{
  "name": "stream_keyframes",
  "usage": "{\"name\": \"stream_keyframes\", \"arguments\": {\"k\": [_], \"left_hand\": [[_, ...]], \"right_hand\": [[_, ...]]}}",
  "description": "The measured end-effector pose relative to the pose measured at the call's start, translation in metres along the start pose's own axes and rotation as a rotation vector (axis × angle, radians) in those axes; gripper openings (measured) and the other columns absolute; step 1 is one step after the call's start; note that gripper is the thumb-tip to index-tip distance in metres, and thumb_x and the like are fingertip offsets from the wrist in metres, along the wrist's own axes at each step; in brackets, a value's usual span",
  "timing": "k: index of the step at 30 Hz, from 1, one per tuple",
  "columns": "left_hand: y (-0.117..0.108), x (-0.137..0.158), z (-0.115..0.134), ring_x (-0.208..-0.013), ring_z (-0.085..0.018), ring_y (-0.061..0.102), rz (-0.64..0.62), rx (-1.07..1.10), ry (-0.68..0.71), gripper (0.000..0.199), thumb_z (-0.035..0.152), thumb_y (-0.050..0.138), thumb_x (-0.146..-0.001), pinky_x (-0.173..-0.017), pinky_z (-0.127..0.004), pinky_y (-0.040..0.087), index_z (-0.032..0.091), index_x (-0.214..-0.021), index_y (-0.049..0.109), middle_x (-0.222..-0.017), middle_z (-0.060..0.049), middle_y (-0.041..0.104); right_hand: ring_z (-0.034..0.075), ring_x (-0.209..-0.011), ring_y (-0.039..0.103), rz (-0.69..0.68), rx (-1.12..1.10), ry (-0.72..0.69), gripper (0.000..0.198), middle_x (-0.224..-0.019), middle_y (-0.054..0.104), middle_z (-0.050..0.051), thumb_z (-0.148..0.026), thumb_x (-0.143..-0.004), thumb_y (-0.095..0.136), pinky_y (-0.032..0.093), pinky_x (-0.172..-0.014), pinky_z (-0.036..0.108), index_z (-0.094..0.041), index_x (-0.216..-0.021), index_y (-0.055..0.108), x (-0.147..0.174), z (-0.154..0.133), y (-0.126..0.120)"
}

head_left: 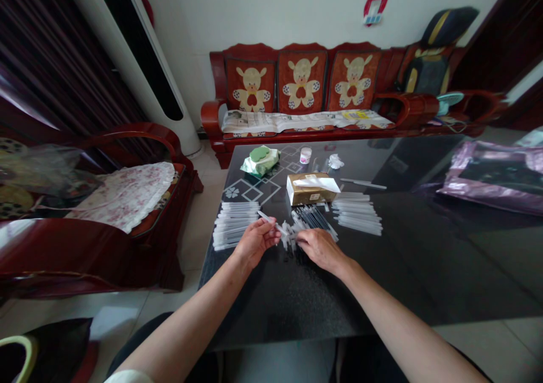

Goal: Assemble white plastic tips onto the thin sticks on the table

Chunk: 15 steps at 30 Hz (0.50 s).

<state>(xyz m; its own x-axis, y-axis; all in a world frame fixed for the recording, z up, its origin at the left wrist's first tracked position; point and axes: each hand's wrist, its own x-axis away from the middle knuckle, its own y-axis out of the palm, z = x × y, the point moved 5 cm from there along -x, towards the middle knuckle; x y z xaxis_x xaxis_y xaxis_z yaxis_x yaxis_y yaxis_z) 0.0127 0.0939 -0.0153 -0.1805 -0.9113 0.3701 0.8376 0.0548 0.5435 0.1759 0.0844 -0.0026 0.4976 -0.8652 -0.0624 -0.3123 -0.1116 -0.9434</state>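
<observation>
My left hand [258,239] is closed around a slim whitish pen barrel [267,218], which slants up to the left. Close by on its right is a small heap of whitish pen parts [287,237]. My right hand [319,245] is at the heap's right side, fingers curled down and pinched; what they hold, if anything, is hidden. Just beyond that hand lies a bundle of dark, thin pen refills [317,218]. Whitish pens [234,226] lie in a row left of my left hand. More whitish barrels [358,213] are lined up right of the refills.
A gold tissue box [311,193] stands behind the refills on the dark glossy table [271,309]. Farther back are a green wipes pack [259,161], a small white jar [305,155] and crumpled tissue [335,161]. A purple plastic package [496,199] lies at the right.
</observation>
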Motion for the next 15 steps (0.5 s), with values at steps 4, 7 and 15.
{"name": "stream_keyframes", "arguments": {"k": [4, 7, 15], "left_hand": [[0.0, 0.0, 0.002, -0.055, -0.01, 0.063, 0.007, 0.005, -0.003, 0.006, 0.011, 0.056, -0.084, -0.052, -0.019, 0.052, 0.011, -0.09, 0.059, -0.063, -0.003, 0.062], [0.0, 0.0, 0.002, -0.056, -0.01, 0.063, 0.001, 0.005, 0.001, 0.006, 0.011, 0.058, -0.083, -0.052, -0.019, 0.052, 0.011, -0.09, 0.059, -0.063, -0.002, 0.061], [-0.001, 0.0, 0.001, -0.056, -0.01, 0.063, -0.001, 0.002, 0.004, 0.005, 0.012, 0.059, -0.082, -0.052, -0.019, 0.053, 0.011, -0.087, 0.059, -0.063, -0.002, 0.062]], "right_hand": [[0.021, -0.087, 0.066, -0.006, 0.013, -0.012, 0.018, -0.087, 0.073, 0.006, -0.02, -0.086, 0.052, 0.041, -0.075, 0.028, -0.021, -0.088, 0.07, 0.001, -0.003, -0.001], [0.021, -0.086, 0.066, -0.015, 0.03, -0.013, 0.017, -0.086, 0.073, 0.006, -0.021, -0.086, 0.052, 0.041, -0.075, 0.028, -0.021, -0.089, 0.07, 0.001, -0.004, 0.0], [0.022, -0.086, 0.066, -0.042, 0.031, 0.051, 0.014, -0.086, 0.072, 0.009, -0.021, -0.085, 0.054, 0.043, -0.073, 0.029, -0.02, -0.084, 0.067, 0.0, -0.007, 0.009]]}}
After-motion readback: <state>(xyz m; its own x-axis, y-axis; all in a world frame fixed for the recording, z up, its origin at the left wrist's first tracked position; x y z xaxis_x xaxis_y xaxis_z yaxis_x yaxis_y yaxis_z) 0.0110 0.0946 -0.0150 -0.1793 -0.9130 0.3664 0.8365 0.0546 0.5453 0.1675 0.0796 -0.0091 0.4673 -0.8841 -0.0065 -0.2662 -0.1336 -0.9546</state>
